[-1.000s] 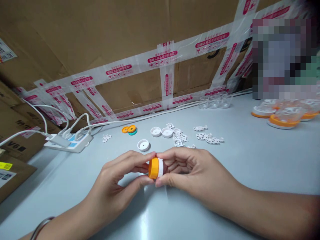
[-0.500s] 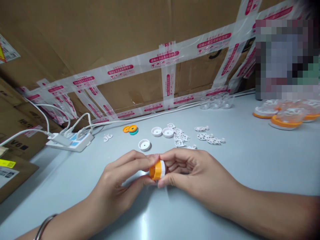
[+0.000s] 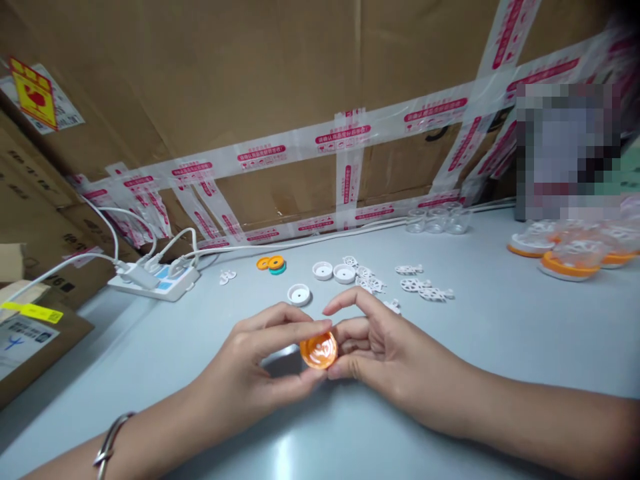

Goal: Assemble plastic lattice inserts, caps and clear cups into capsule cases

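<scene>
Left hand point(image 3: 255, 353) pinching orange round piece point(image 3: 319, 351) — right hand point(image 3: 395, 353) gripping its edge, index raised — white discs point(image 3: 299, 295) beyond.

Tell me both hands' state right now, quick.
Left hand: closed, holding the round orange part.
Right hand: closed on the same part's right side, index finger raised off it.

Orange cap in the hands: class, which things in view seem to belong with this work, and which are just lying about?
Likely part of the work:
orange cap, held by left hand and right hand
white caps
orange and teal discs
white spoked pieces
clear cups
orange-and-white pieces

Probably just lying about:
power strip
white cables
cardboard boxes
</scene>
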A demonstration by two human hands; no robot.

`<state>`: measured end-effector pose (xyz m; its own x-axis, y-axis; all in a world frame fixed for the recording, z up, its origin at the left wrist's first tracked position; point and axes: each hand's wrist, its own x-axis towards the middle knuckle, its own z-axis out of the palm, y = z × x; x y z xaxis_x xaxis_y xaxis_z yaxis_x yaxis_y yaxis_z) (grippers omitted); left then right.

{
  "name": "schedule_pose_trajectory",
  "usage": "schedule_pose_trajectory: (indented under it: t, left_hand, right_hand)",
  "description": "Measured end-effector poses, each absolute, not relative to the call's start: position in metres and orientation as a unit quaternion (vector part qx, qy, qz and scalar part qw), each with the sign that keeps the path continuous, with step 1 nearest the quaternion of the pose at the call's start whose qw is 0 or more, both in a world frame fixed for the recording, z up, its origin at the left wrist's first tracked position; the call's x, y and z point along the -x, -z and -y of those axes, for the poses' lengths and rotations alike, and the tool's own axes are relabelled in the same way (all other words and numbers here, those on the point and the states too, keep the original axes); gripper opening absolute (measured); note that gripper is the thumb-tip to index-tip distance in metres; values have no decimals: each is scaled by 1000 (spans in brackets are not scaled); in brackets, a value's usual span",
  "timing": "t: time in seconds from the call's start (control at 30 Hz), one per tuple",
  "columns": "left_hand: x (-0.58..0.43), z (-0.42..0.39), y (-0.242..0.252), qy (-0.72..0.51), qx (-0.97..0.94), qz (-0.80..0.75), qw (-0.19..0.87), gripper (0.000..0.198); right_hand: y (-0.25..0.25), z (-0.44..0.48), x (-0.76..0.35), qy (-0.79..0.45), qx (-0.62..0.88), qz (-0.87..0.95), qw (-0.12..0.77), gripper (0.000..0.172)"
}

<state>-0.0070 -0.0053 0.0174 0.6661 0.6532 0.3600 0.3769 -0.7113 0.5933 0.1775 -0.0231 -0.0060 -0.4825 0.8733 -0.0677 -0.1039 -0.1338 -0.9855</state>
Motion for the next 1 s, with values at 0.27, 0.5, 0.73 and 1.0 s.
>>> schedule_pose_trajectory:
  t: [0.27, 0.5, 0.73, 1.0]
  left_hand:
    - [9, 11, -6, -270, -881, -312, 232, 38]
    - [6, 15, 7, -261, -871, -351, 223, 45]
    - [3, 12, 3, -254, -867, -344, 255, 25]
    - [1, 12, 3, -281, -852, -349, 271, 25]
  right_hand:
    - [-49, -5, -214, -324, 488, 751, 304, 16]
    - [-51, -18, -239, -171, 520, 837, 18, 22]
    - [-34, -22, -233, -146, 495, 857, 2, 12]
    - [-42, -11, -219, -311, 499, 797, 138, 10]
